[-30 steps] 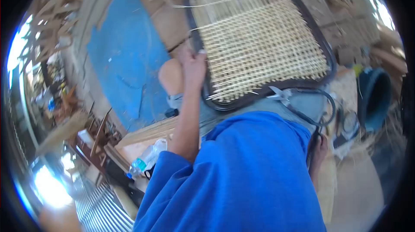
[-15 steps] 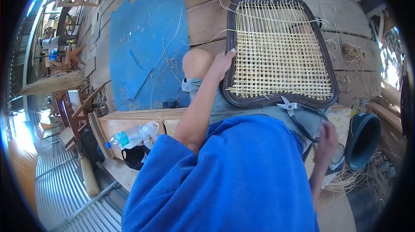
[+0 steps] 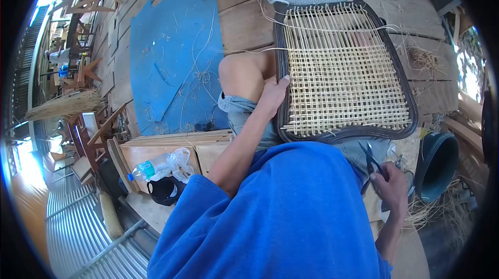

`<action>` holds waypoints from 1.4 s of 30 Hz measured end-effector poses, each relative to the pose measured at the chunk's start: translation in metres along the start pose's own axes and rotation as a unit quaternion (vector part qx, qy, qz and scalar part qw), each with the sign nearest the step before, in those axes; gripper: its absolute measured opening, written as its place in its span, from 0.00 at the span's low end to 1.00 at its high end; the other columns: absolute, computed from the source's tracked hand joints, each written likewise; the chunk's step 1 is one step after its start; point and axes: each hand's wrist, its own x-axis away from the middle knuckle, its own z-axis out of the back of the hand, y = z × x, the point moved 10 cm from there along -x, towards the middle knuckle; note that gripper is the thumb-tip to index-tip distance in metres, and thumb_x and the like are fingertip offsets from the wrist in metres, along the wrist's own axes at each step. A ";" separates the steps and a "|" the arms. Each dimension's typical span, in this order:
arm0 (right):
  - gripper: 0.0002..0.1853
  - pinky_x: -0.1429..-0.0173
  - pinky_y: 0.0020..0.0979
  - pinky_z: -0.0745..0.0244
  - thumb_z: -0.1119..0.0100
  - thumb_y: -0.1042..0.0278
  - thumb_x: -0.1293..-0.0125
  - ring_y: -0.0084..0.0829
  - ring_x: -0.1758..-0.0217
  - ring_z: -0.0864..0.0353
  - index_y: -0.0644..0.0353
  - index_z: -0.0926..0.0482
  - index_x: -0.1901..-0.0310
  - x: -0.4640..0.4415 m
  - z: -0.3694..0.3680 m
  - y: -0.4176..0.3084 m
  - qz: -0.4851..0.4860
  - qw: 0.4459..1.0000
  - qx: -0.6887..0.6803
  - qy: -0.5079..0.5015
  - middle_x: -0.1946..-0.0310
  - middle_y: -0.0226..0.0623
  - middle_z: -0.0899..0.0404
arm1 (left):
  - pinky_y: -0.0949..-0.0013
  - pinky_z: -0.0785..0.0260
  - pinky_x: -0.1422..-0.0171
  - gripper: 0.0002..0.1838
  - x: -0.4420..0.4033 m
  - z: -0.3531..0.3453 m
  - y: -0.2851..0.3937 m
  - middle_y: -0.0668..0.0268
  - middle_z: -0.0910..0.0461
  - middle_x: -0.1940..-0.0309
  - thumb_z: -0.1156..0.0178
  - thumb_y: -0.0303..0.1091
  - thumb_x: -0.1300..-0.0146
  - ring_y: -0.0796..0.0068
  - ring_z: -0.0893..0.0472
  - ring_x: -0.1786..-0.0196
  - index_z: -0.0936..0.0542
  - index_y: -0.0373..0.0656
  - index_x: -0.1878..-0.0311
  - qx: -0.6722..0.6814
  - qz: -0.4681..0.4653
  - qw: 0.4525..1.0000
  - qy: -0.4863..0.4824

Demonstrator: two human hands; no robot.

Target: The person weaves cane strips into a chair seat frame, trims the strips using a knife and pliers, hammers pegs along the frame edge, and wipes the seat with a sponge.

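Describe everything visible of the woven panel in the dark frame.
The woven panel is pale, cane-like strips in an open lattice; its far band has mostly lengthwise strands. Loose ends jut past both sides. The dark, round-cornered frame encloses it, near end over the person's lap. The left grip holds the frame's left side.

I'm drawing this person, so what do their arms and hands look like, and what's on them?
The left arm has a loose, short, plain blue cloth sleeve; little of the right sleeve shows. Both forearms are bare. The left hand and right hand wear no gloves, and no watch or bracelet shows.
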 end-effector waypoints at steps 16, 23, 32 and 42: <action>0.25 0.45 0.30 0.30 0.40 0.71 0.50 0.28 0.54 0.22 0.68 0.26 0.47 -0.016 -0.060 0.021 0.000 0.856 -0.512 -0.078 0.59 0.37 0.21 | 0.54 0.33 0.42 0.32 -0.156 0.033 0.101 0.44 0.21 0.54 0.41 0.53 0.46 0.49 0.22 0.48 0.25 0.32 0.49 -0.491 -0.110 0.857 0.109; 0.32 0.43 0.36 0.30 0.37 0.65 0.45 0.35 0.52 0.23 0.68 0.34 0.40 -0.029 -0.032 -0.003 0.017 0.806 -0.589 -0.051 0.55 0.38 0.25 | 0.55 0.32 0.44 0.29 -0.159 0.029 0.103 0.43 0.20 0.58 0.40 0.51 0.46 0.46 0.21 0.50 0.24 0.32 0.52 -0.425 -0.139 0.892 0.061; 0.25 0.65 0.28 0.27 0.54 0.46 0.30 0.26 0.73 0.25 0.65 0.27 0.56 -0.124 -0.058 -0.128 -0.022 0.807 -0.534 -0.253 0.71 0.34 0.27 | 0.61 0.31 0.54 0.23 -0.117 0.046 0.105 0.53 0.20 0.65 0.44 0.48 0.39 0.58 0.22 0.59 0.22 0.34 0.56 -0.449 -0.059 0.891 0.037; 0.34 0.79 0.25 0.29 0.58 0.34 0.33 0.23 0.84 0.26 0.65 0.25 0.69 -0.172 -0.106 -0.223 -0.030 0.871 -0.317 -0.375 0.82 0.30 0.29 | 0.71 0.32 0.64 0.08 -0.083 0.032 0.111 0.63 0.21 0.71 0.39 0.31 0.41 0.78 0.25 0.69 0.22 0.37 0.61 -0.407 -0.167 0.898 -0.007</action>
